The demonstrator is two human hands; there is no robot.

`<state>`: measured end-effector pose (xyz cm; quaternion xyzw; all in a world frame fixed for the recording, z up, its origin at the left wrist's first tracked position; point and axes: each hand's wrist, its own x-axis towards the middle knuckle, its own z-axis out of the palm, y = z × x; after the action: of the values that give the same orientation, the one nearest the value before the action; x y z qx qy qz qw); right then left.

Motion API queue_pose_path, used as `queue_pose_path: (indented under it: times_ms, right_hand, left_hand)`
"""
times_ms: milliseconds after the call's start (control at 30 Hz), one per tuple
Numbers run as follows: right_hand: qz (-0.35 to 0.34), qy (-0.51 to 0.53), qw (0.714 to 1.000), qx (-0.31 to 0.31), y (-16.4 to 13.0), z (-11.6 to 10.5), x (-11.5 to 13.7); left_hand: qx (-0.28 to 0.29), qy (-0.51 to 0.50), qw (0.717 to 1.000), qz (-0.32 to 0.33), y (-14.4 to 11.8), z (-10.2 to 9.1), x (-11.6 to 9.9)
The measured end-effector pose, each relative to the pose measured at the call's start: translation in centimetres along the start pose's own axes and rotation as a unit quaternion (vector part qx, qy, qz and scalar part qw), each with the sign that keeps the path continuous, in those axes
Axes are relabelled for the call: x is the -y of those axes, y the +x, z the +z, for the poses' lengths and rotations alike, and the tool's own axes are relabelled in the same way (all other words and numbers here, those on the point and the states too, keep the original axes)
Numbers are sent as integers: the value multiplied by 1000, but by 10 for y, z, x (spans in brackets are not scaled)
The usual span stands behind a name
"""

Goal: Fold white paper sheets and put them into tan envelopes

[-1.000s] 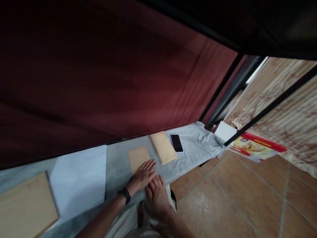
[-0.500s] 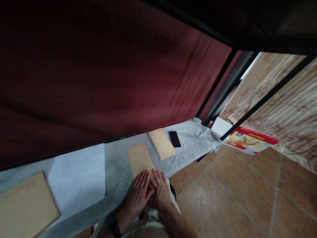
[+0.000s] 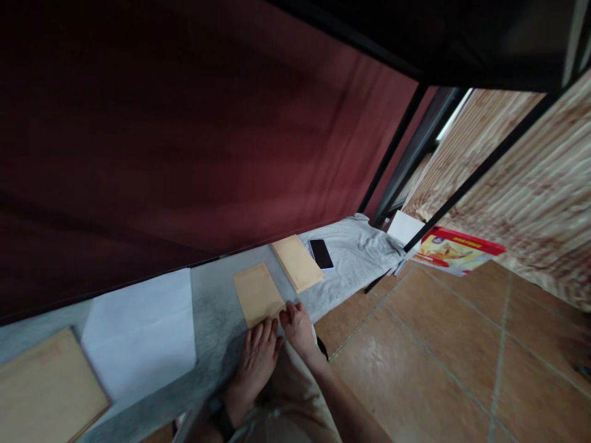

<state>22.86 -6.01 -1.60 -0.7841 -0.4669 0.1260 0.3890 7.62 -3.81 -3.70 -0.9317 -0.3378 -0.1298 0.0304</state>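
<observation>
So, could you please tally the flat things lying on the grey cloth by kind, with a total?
Brown envelopes or envelope piles: 3 – one at the fingertips, one beside the phone, one at far left.
White paper sheets: 1.
Phones: 1.
Total: 5.
The left hand and right hand rest at the near edge of the first envelope.

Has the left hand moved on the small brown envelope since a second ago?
Yes. The left hand has slid back off the small brown envelope toward the person; only its fingertips now reach the near edge.
</observation>
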Motion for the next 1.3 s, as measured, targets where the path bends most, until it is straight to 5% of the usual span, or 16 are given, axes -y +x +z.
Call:
queue_pose_path:
  times_ms: [167,367,567,733,867,967,1033,1200,1300]
  right_hand:
    - [76,159,984,-9,8,-2,-1]
    - [86,213,973,-15,3,-2,-1]
    - [169,382,908,15,0,-2,2]
    - [152,471,868,42,3,-5,21]
    - [108,446,888,12,3,-11,39]
    - [86,391,916,-19,-2,-15,44]
    - [102,382,918,-17,-6,-15,44]
    - [147,474,865,74,-13,-4,43]
    - [154,504,847,64,-15,3,38]
  left_hand:
    - [-25,-5,999,-29,14,-6,1]
    - [-25,-8,999,-48,31,-4,0]
    - [-24,-22,998,-50,35,-7,-2]
    - [0,-33,997,-76,51,-41,-1]
    - [-43,-155,976,-149,74,-81,17]
    - [-120,-321,915,-212,81,-97,34]
    - [-146,-450,842,-261,78,-97,37]
    - [-147,-696,613,-345,58,-73,6]
    - [-126,-738,548,-373,43,-58,-11]
